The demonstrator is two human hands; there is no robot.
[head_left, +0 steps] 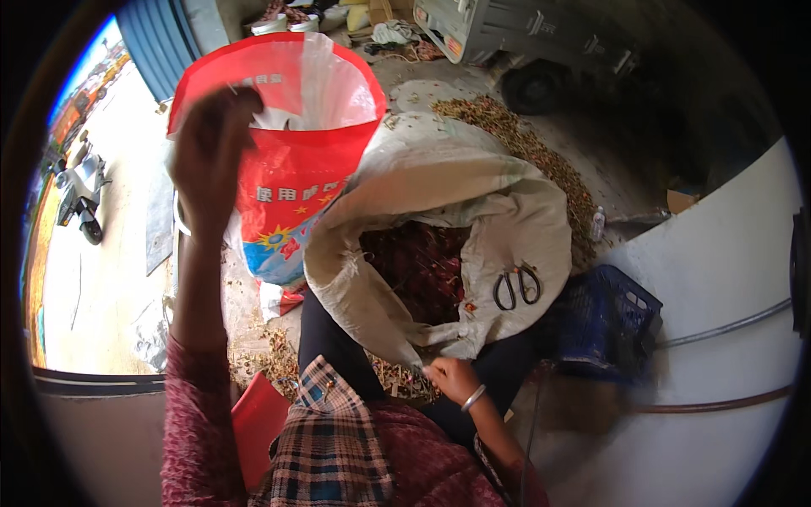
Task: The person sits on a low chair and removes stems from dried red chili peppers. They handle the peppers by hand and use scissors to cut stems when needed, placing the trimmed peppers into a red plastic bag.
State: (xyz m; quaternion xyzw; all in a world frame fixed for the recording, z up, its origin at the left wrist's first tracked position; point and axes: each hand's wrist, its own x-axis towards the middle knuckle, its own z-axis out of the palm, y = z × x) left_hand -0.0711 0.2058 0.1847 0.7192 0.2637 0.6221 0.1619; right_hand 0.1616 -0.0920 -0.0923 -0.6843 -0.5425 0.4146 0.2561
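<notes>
My left hand (pixel 211 156) is raised at the near left rim of a tall red printed sack (pixel 291 169). Motion blurs its fingers, and what they hold, if anything, cannot be made out. Between my knees stands a white woven sack (pixel 524 220) with its rim rolled outward. Dark red dried pods (pixel 414 270), which look like chillies with stems, lie inside it. My right hand (pixel 452 380), with a silver bangle at the wrist, is closed on the near edge of the white sack. Black-handled scissors (pixel 515 287) rest on the sack's right fold.
A dark blue plastic crate (pixel 604 321) stands to the right of the white sack. Brown plant scraps (pixel 541 152) are heaped on the floor behind it. A grey vehicle (pixel 524 42) is parked at the back. A red plastic seat edge (pixel 258 431) shows beside me.
</notes>
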